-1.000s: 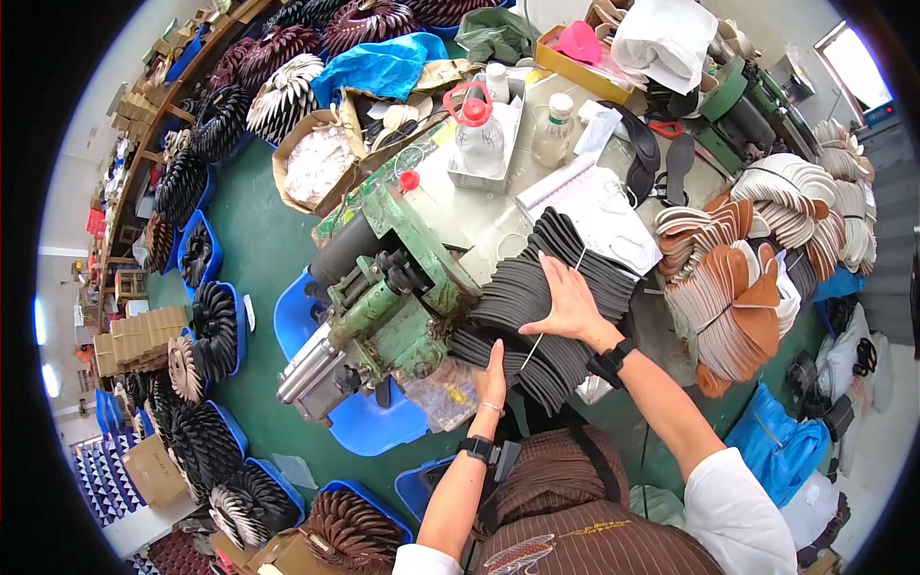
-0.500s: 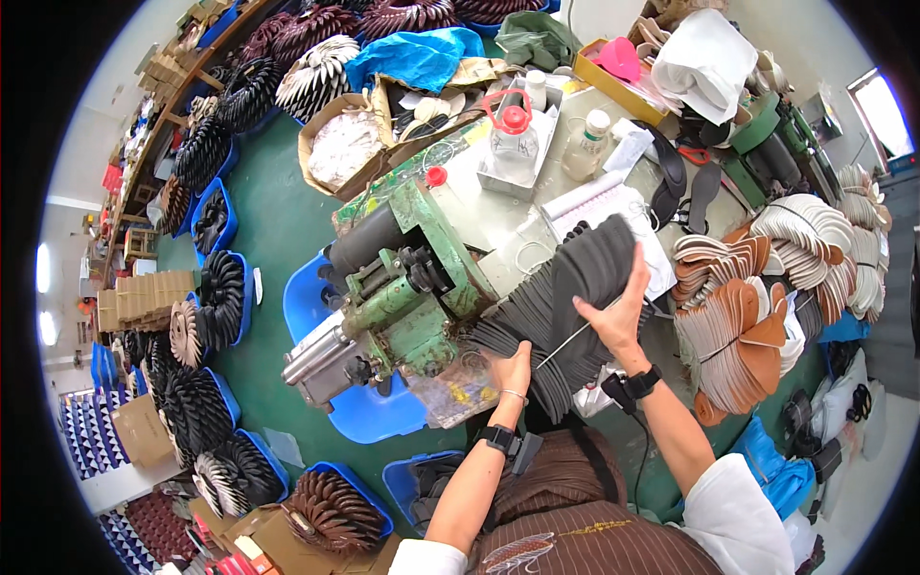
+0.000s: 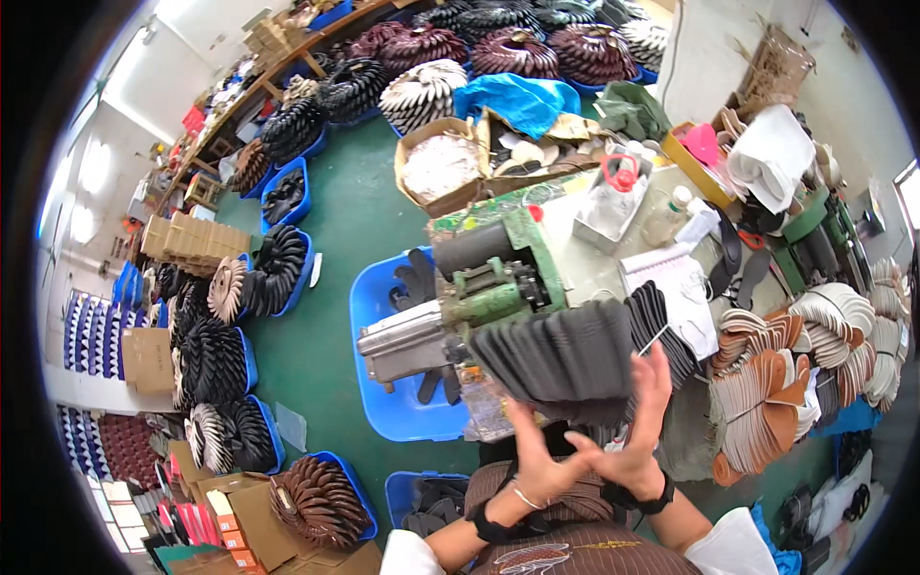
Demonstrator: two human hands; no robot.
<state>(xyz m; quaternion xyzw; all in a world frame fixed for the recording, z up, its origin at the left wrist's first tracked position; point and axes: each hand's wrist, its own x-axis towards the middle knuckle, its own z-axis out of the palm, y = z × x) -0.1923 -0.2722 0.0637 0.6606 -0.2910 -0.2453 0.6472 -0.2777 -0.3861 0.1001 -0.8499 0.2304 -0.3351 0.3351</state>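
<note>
we see both hands raised together under a fanned stack of dark grey insoles [image 3: 575, 359], which lies on the desk [image 3: 594, 273] right in front of the person. the right hand [image 3: 637, 436] has its fingers spread open and pointing up, their tips against the near edge of the stack; its grip is loose and closed on nothing that we can make out. the left hand [image 3: 537, 460] sits just beside it, palm turned toward the right hand, fingers half curled and open, touching the lower edge of the stack or very near it; we cannot tell which. a thin white strand [image 3: 656, 337] crosses the right part of the stack. both wrists wear dark bands.

just left of the stack stands a green roller machine [image 3: 494, 278] with a grey metal block [image 3: 402, 345] jutting out to its left, over a blue tub [image 3: 383, 383] on the green floor [image 3: 331, 220]. behind the stack lie a white notepad [image 3: 676, 287] and a clear plastic bottle [image 3: 666, 216]. to the right, fans of tan and white insoles [image 3: 776, 383] pile up. more rosettes of insoles in blue tubs line the floor at the left, and a cardboard box [image 3: 441, 168] sits beyond the machine.
</note>
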